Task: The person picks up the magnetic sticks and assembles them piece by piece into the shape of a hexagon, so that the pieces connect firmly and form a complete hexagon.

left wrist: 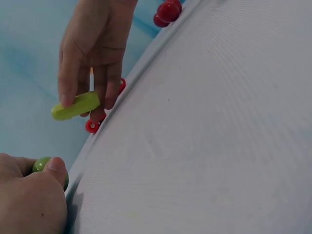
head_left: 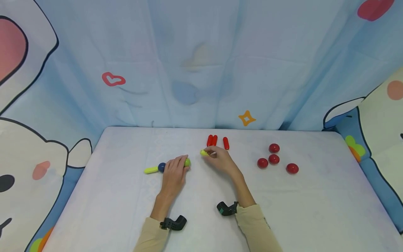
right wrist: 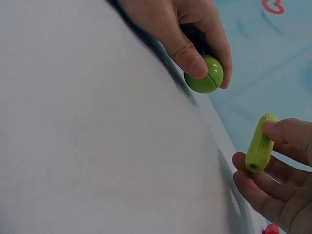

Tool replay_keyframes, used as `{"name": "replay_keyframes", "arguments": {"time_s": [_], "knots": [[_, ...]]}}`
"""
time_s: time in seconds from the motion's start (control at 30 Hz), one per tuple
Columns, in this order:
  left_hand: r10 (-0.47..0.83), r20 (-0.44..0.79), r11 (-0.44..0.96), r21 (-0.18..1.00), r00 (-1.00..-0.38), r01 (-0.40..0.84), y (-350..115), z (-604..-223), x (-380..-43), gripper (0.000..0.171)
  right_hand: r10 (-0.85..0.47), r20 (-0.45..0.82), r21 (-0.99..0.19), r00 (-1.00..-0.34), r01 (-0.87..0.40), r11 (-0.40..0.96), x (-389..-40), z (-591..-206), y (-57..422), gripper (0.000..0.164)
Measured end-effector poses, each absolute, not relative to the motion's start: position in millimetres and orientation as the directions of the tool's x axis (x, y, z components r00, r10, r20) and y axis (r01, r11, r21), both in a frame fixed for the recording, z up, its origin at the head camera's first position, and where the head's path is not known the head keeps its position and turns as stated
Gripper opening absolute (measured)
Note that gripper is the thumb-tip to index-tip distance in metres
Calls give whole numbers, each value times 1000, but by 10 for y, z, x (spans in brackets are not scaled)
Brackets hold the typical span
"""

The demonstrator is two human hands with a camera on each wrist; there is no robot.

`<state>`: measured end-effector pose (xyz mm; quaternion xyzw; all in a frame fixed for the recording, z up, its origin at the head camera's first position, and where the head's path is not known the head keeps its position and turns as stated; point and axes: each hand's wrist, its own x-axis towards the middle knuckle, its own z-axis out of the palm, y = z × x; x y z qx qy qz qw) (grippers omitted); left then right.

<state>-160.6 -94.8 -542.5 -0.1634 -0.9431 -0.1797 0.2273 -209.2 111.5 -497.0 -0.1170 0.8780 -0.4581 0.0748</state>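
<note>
At a white table (head_left: 201,224), a person's left hand (head_left: 174,172) pinches a green ball (head_left: 188,162) between thumb and fingers, a blue ball (head_left: 161,167) and lime stick (head_left: 151,170) to that ball's left. Just right of the green ball, the right hand (head_left: 219,160) pinches a grooved lime rod (right wrist: 261,144). Well to its right sit four red balls (head_left: 274,159); beyond it lie three red rods (head_left: 214,140), before a blue curtain (head_left: 201,101).
</note>
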Motion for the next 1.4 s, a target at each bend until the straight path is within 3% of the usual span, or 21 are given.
{"name": "replay_keyframes", "arguments": {"time_s": [0.37, 0.67, 0.8, 1.4], "knots": [[203, 467, 889, 281, -861, 362, -945, -5393, -1591, 44, -299, -76, -901, -951, -63, 429, -2085, -5092, 980, 26], [204, 534, 879, 269, -821, 394, -948, -5431, -1606, 43, -195, -216, -937, -957, 147, 317, -2070, -5141, 941, 26], [202, 564, 878, 257, -800, 403, -949, -5451, -1616, 43, -182, -232, -937, -955, 169, 304, -2055, -5140, 931, 26], [169, 510, 870, 324, -843, 371, -954, -5403, -1604, 41, -146, -273, -947, -951, 239, 214, -2027, -5152, 875, 29]]}}
